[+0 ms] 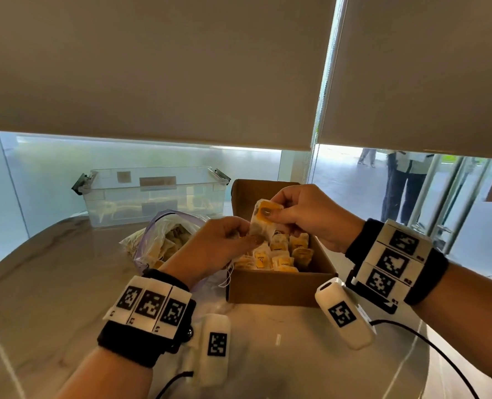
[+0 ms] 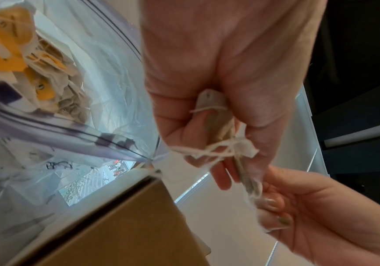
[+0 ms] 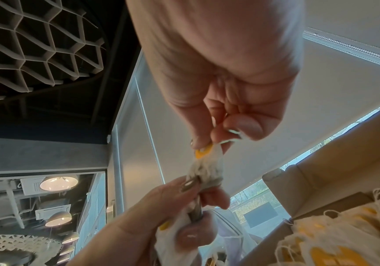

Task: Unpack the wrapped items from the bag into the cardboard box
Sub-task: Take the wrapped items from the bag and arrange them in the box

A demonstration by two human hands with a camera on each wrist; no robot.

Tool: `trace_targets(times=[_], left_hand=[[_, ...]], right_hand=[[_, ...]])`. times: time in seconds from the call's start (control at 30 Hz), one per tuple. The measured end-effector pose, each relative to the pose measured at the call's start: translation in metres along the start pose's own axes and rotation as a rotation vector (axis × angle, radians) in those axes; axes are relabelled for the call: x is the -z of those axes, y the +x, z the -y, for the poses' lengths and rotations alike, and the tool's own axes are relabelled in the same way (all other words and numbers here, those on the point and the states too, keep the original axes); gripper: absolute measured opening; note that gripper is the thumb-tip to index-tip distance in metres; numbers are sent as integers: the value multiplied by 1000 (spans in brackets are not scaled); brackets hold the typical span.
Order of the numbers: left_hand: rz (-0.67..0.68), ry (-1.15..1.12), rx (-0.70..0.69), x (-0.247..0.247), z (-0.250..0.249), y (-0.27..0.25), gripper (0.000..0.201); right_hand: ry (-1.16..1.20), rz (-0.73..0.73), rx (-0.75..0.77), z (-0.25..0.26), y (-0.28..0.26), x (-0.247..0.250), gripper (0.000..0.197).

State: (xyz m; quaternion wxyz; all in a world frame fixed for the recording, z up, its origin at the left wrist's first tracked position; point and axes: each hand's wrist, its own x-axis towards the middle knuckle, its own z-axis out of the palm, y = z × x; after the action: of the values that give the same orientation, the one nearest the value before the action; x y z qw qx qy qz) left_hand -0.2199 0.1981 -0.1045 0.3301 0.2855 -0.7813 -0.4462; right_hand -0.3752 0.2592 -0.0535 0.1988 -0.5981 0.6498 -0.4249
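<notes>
Behind the marble table [image 1: 52,283], a clear plastic bin [image 1: 152,194] is set; the bag [image 1: 158,240] lies left of the cardboard box [image 1: 279,286]; above the box, one wrapped item [image 1: 263,221] is pinched by the left hand [image 1: 210,249] and the right hand [image 1: 311,214].

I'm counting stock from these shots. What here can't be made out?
- Box count: head view, both hands and the near wall cover part.
- Bag contents: crumpled plastic hides most.
- Tag print on the held tea bag: too small, fingers cover it.
</notes>
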Motion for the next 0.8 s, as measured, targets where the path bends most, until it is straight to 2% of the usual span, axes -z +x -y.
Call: trace_targets(times=[0.07,0.17,0.27,0.37,0.47,0.57,0.7,0.8], left_hand=[[11,-6,15,0,2,2,14],[6,55,-17,1,3,1,4],[-55,127,-28,4,7,3,12],[-101,301,-10,11,15,6,12],[-53,401,47,15,24,7,16],[-15,437,75,16,28,7,18],[0,414,93,16,29,7,15],[11,392,116,17,30,7,20]], right_hand=[[16,11,-20,-2,0,1,5],[83,31,-67,-4,-1,5,6],[60,18,-75,-11,3,16,9],[-170,3,-53,-29,13,32,12],[-438,111,-95,-48,21,44,11],[-585,276,-148,-58,22,45,18],[-710,423,-154,-65,21,33,22],[-837,425,-96,-74,23,21,14]])
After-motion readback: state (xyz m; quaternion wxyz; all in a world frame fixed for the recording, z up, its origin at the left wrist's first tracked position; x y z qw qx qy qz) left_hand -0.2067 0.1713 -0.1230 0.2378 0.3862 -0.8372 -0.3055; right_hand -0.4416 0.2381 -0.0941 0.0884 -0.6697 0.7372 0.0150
